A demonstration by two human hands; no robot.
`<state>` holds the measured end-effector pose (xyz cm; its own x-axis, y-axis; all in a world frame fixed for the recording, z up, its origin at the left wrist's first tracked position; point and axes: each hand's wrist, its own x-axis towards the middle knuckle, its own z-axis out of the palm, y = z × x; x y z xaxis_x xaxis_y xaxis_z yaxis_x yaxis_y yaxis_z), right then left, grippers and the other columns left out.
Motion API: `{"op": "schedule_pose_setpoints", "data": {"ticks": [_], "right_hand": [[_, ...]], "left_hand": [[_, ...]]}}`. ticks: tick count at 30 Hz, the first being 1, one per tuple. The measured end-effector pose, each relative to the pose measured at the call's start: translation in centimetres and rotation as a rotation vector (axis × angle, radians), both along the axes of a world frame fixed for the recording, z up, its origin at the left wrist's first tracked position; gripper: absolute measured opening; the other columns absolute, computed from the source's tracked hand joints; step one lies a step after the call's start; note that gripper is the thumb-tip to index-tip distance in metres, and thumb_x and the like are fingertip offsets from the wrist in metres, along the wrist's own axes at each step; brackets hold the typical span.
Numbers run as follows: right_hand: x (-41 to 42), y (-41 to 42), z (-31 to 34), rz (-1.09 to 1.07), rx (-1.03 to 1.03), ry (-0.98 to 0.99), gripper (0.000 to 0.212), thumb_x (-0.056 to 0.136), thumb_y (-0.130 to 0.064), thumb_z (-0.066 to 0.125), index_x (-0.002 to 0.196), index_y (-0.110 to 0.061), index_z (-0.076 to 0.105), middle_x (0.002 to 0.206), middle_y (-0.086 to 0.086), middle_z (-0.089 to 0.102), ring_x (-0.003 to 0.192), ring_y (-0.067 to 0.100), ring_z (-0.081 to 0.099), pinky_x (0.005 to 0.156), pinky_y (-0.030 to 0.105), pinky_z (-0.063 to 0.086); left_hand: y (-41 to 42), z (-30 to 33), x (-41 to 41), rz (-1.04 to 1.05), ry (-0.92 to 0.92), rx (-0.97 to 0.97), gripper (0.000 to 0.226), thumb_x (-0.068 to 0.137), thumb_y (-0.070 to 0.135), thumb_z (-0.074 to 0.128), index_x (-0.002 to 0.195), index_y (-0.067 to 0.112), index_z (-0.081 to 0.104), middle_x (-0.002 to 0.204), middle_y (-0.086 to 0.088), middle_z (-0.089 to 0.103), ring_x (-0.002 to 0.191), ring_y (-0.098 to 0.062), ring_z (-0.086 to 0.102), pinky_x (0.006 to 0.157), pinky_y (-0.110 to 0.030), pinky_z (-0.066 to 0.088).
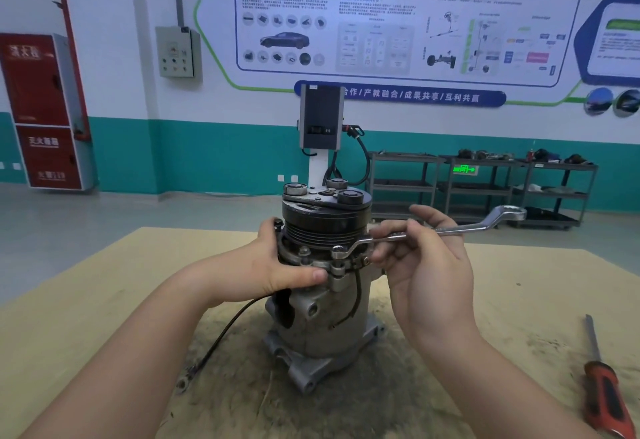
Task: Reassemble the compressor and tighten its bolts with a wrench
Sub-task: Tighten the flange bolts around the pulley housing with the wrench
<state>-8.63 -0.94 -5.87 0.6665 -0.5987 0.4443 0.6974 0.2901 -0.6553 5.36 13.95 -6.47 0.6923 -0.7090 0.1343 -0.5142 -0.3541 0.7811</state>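
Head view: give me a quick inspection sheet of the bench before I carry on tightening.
Surface: tan board, dirty around the unit.
Job's things: compressor upright, pulley end up; wrench with its ring end on a bolt at the flange.
Clutter: orange-handled screwdriver lying at right.
Grippers: left hand grips the compressor's flange; right hand holds the wrench shank.
Cables: black lead trailing left from the compressor across the board.
Surroundings: charging post, shelving carts, wall poster.

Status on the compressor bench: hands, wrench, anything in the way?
Left hand grips compressor below the pulley. Right hand holds wrench, ring end on a front bolt. Nothing blocking; screwdriver lies off right.
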Motion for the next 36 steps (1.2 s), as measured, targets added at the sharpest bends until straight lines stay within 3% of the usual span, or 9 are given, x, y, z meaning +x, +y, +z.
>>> {"op": "schedule_pose_setpoints", "data": {"ticks": [8, 13, 15, 17, 21, 25, 27, 32, 36], "right_hand": [[0.9, -1.2, -0.7, 0.084, 0.005, 0.013, 0.014, 0.102, -0.01, 0.037, 0.089, -0.009, 0.043, 0.064, 0.013, 0.065, 0.047, 0.019, 0.057, 0.048, 0.025, 0.05], [0.4, -0.3, -2.9, -0.319, -0.719, -0.32, 0.006, 0.097, -0.038, 0.054, 0.097, -0.034, 0.059, 0.086, 0.003, 0.07, 0.066, 0.017, 0.068, 0.065, 0.024, 0.055], [0.1, -0.2, -3.0, -0.461, -1.033, -0.336, 0.013, 0.095, -0.035, 0.06, 0.092, -0.025, 0.068, 0.091, -0.001, 0.069, 0.079, 0.01, 0.068, 0.074, 0.021, 0.054], [-0.1, 0.4, -2.7, -0.54, -1.184, -0.319, 0.02, 0.086, -0.028, 0.07, 0.082, -0.008, 0.072, 0.09, 0.003, 0.07, 0.083, 0.009, 0.067, 0.074, 0.021, 0.054], [-0.2, 2.1, -2.3, -0.573, -1.277, -0.187, 0.019, 0.07, -0.017, 0.085, 0.083, -0.009, 0.074, 0.09, -0.001, 0.069, 0.078, 0.009, 0.065, 0.068, 0.025, 0.054], [-1.0, 1.7, -1.1, -0.503, -1.111, -0.149, 0.017, 0.081, -0.018, 0.074, 0.097, -0.023, 0.07, 0.095, -0.008, 0.07, 0.086, -0.001, 0.065, 0.077, 0.015, 0.052], [-1.2, 1.4, -0.4, -0.388, -0.9, -0.104, 0.022, 0.089, -0.024, 0.064, 0.109, -0.033, 0.061, 0.097, -0.008, 0.071, 0.08, 0.006, 0.069, 0.072, 0.022, 0.056], [-0.9, 0.5, 0.6, -0.163, -0.306, -0.025, 0.009, 0.102, -0.011, 0.042, 0.105, -0.018, 0.047, 0.073, 0.011, 0.07, 0.054, 0.018, 0.061, 0.057, 0.025, 0.053], [-0.4, -0.4, 0.7, -0.039, -0.062, 0.016, 0.015, 0.101, 0.0, 0.035, 0.099, -0.012, 0.044, 0.064, 0.014, 0.067, 0.046, 0.018, 0.055, 0.05, 0.024, 0.049]], "left_hand": [[-0.1, 0.1, -0.1, 0.003, 0.001, 0.006, 0.105, 0.047, 0.072, 0.071, 0.126, 0.037, 0.011, 0.113, 0.033, 0.046, 0.096, 0.022, 0.047, 0.067, 0.005, 0.038], [-0.1, -0.1, 0.1, -0.008, 0.015, -0.023, 0.11, 0.052, 0.061, 0.079, 0.135, 0.033, 0.012, 0.115, 0.027, 0.052, 0.094, 0.022, 0.053, 0.069, 0.004, 0.04], [-0.2, -0.2, 0.2, -0.019, 0.012, -0.039, 0.116, 0.057, 0.052, 0.084, 0.141, 0.028, 0.008, 0.115, 0.024, 0.055, 0.09, 0.026, 0.053, 0.069, 0.004, 0.039], [-0.2, -0.3, 0.2, -0.025, -0.011, -0.026, 0.117, 0.064, 0.043, 0.085, 0.145, 0.023, 0.004, 0.113, 0.024, 0.056, 0.086, 0.029, 0.053, 0.068, 0.004, 0.039], [-0.2, -0.1, -0.2, -0.028, -0.034, 0.007, 0.115, 0.065, 0.035, 0.087, 0.144, 0.02, 0.005, 0.112, 0.024, 0.052, 0.084, 0.023, 0.055, 0.067, 0.002, 0.039], [-0.2, 0.3, -0.8, -0.022, -0.034, 0.0, 0.112, 0.062, 0.052, 0.085, 0.138, 0.022, 0.008, 0.103, 0.019, 0.053, 0.071, 0.023, 0.056, 0.06, 0.0, 0.04], [-0.3, 0.3, -0.8, -0.008, -0.002, -0.025, 0.105, 0.055, 0.054, 0.079, 0.131, 0.03, 0.01, 0.109, 0.021, 0.053, 0.08, 0.025, 0.054, 0.062, 0.002, 0.04], [-0.4, 0.0, -0.5, -0.016, 0.022, -0.033, 0.104, 0.051, 0.058, 0.077, 0.125, 0.036, 0.007, 0.117, 0.029, 0.047, 0.088, 0.034, 0.046, 0.067, 0.007, 0.036], [-0.3, -0.1, -0.2, -0.008, 0.018, -0.03, 0.105, 0.052, 0.062, 0.078, 0.126, 0.04, 0.006, 0.119, 0.03, 0.046, 0.09, 0.032, 0.044, 0.067, 0.007, 0.035]]}}
